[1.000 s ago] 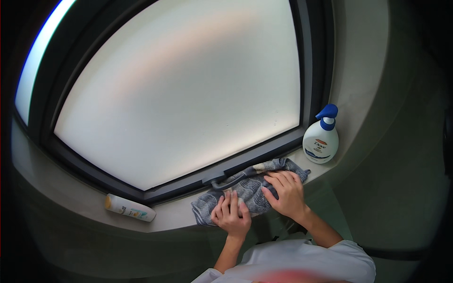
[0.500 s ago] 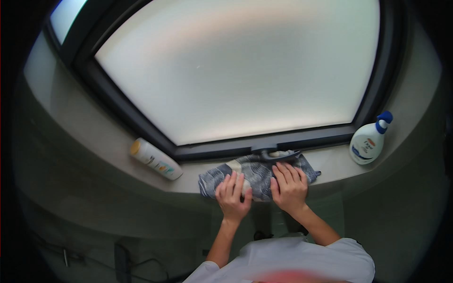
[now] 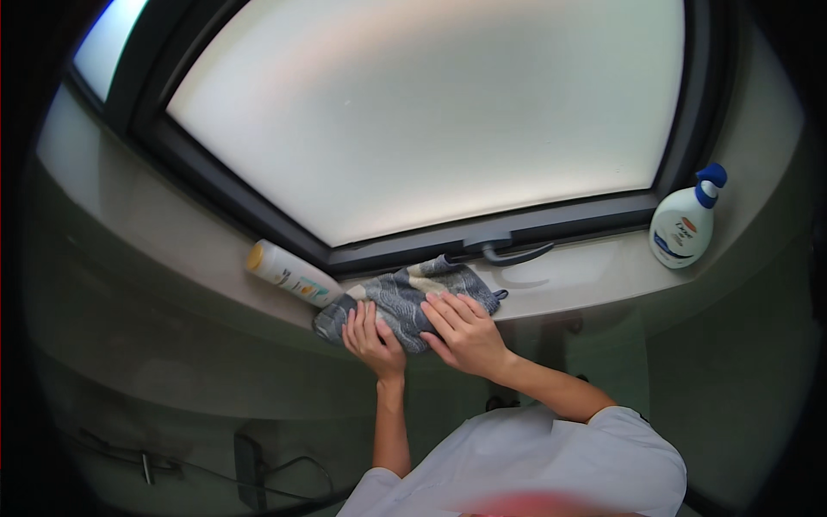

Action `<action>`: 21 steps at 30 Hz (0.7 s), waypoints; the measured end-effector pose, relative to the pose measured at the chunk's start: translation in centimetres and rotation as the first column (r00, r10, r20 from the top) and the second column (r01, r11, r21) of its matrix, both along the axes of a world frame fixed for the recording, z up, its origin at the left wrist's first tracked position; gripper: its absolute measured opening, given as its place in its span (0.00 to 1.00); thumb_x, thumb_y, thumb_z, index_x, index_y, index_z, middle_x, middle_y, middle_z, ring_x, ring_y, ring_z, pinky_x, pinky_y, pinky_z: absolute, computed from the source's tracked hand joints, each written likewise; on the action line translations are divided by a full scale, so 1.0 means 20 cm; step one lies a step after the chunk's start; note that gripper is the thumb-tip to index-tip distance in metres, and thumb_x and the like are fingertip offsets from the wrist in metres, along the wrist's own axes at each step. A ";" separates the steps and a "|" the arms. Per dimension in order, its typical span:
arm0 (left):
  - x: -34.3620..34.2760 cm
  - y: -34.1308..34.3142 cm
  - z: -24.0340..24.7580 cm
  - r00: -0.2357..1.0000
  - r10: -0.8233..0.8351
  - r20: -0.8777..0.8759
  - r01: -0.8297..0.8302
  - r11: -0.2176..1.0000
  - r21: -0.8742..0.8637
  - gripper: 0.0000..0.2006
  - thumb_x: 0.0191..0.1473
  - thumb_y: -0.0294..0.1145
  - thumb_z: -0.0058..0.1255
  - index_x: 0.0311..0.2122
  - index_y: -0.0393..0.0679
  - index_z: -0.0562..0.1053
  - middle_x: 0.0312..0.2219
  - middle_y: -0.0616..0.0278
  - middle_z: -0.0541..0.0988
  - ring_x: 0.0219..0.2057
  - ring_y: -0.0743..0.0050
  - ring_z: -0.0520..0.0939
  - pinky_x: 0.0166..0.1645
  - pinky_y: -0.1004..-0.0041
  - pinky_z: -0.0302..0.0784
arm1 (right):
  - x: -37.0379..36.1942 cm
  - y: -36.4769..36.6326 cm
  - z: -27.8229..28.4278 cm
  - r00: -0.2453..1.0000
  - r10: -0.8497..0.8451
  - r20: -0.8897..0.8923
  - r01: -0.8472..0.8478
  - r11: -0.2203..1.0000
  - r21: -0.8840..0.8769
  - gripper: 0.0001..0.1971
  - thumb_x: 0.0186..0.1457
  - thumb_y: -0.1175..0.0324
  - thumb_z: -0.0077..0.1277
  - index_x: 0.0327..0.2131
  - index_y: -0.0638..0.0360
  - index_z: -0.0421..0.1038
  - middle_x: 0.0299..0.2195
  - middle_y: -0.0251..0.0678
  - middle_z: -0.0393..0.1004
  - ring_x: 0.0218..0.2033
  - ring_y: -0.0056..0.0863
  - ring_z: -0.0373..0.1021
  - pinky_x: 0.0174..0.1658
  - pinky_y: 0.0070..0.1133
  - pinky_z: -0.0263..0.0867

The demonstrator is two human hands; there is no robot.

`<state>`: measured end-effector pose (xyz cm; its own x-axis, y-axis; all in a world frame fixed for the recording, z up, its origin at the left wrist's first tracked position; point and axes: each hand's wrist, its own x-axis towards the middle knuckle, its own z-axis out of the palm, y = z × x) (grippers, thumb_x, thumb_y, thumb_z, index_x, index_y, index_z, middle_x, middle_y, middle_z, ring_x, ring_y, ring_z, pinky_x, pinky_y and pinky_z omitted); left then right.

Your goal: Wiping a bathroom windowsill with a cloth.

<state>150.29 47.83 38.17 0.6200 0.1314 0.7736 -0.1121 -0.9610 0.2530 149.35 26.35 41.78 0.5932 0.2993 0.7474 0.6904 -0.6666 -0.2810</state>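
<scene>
A blue-grey patterned towel [image 3: 398,303] with cream patches lies on the pale window sill [image 3: 573,291], spread under both of my hands. My left hand [image 3: 376,343] rests on its left part, fingers stretched over the cloth. On the right part lies my right hand [image 3: 469,334], its fingers flat and the thumb apart. The towel's left end meets the base of a white bottle with a yellow cap [image 3: 297,277], which lies tilted against the corner of the window frame. A loop sticks out at the towel's right end.
Above the sill is a frosted window [image 3: 431,112] in a dark frame, with a dark handle [image 3: 521,256] jutting over the sill. A white pump bottle with a blue top [image 3: 682,231] stands at the right. Down at the lower left is a dark shower fitting [image 3: 250,470] with a hose.
Both hands have slid the towel leftward along the sill, from under the window handle to the yellow-capped bottle. The sill below the handle now shows.
</scene>
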 end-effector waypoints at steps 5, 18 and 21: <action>-0.03 -0.30 -0.02 0.997 -0.067 0.029 0.067 0.998 0.005 0.22 0.71 0.40 0.39 0.57 0.41 0.80 0.58 0.53 0.81 0.64 0.49 0.75 0.73 0.48 0.53 | -0.06 -0.32 0.08 0.991 -0.119 -0.060 0.120 0.993 0.010 0.25 0.61 0.54 0.62 0.55 0.62 0.78 0.57 0.43 0.79 0.59 0.40 0.73 0.65 0.35 0.64; -0.11 -1.13 0.11 0.934 -0.343 -0.103 0.351 0.933 0.073 0.22 0.64 0.41 0.50 0.59 0.45 0.81 0.58 0.54 0.80 0.61 0.52 0.74 0.67 0.54 0.56 | -0.24 -0.95 0.15 0.841 -0.497 -0.213 0.508 0.861 -0.002 0.23 0.59 0.60 0.62 0.53 0.64 0.79 0.57 0.47 0.78 0.62 0.46 0.70 0.69 0.43 0.59; -0.11 -1.07 0.12 0.916 -0.381 -0.126 0.392 0.918 0.069 0.23 0.64 0.44 0.54 0.60 0.45 0.80 0.59 0.53 0.79 0.62 0.52 0.74 0.67 0.55 0.59 | -0.24 -0.85 0.11 0.853 -0.493 -0.173 0.499 0.867 -0.012 0.25 0.59 0.59 0.62 0.55 0.66 0.77 0.59 0.52 0.75 0.64 0.51 0.68 0.70 0.45 0.57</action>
<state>148.13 26.53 40.60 0.6883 -0.2031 0.6964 -0.4563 -0.8675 0.1980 144.58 9.31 44.01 0.7716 -0.0899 0.6297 0.2124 -0.8967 -0.3884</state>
